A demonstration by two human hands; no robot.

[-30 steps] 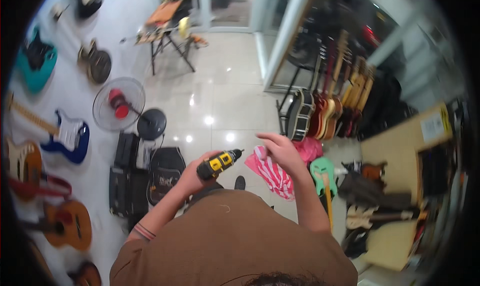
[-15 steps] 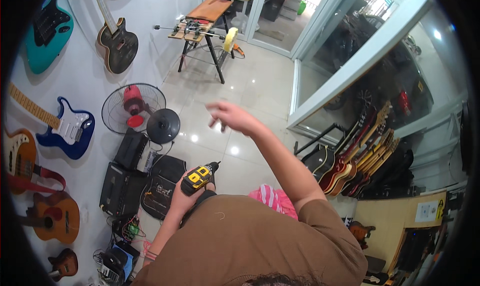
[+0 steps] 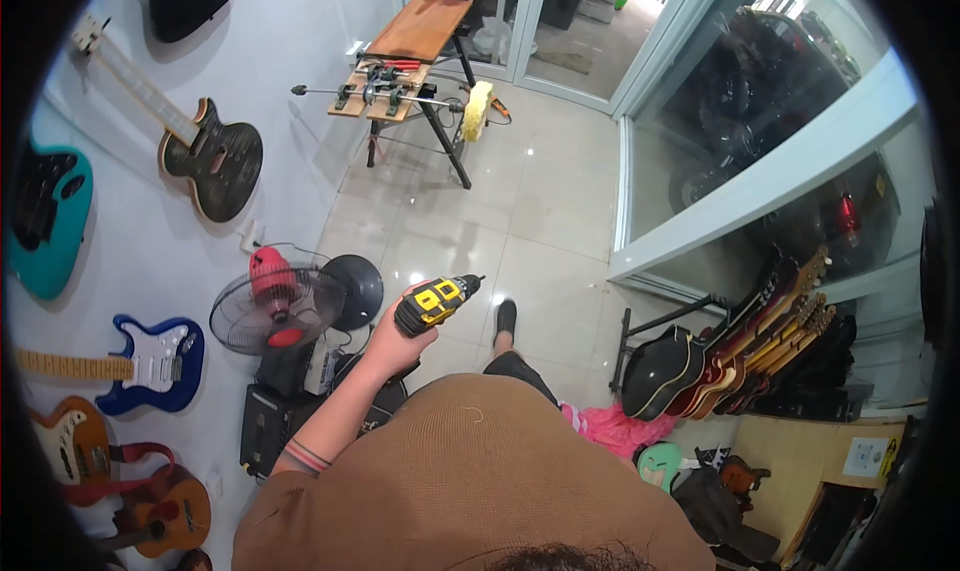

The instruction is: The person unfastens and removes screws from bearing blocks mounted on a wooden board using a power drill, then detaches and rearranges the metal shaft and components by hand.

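Note:
My left hand point(image 3: 396, 339) is closed round a yellow and black cordless drill point(image 3: 436, 304), held out in front of my body. The drill's dark chuck points up and to the right, over the tiled floor. My right hand is out of the picture. Beyond the drill stands a workbench point(image 3: 424, 28) with a brown wooden top and black folding legs. Across its near end lies a long metal shaft with a yellow polishing wheel point(image 3: 478, 111) at its right end.
A fan with a red motor point(image 3: 268, 273) stands left of my hand, near a black amplifier point(image 3: 272, 426). Guitars such as a blue electric guitar point(image 3: 158, 363) hang on the left wall. Several guitars stand in a rack by a black acoustic guitar point(image 3: 655, 369). Glass doors point(image 3: 575, 56) close the far side.
My right hand has gone out of view. The left hand has raised the drill forward and to the right. My view has shifted, and a foot now shows on the floor.

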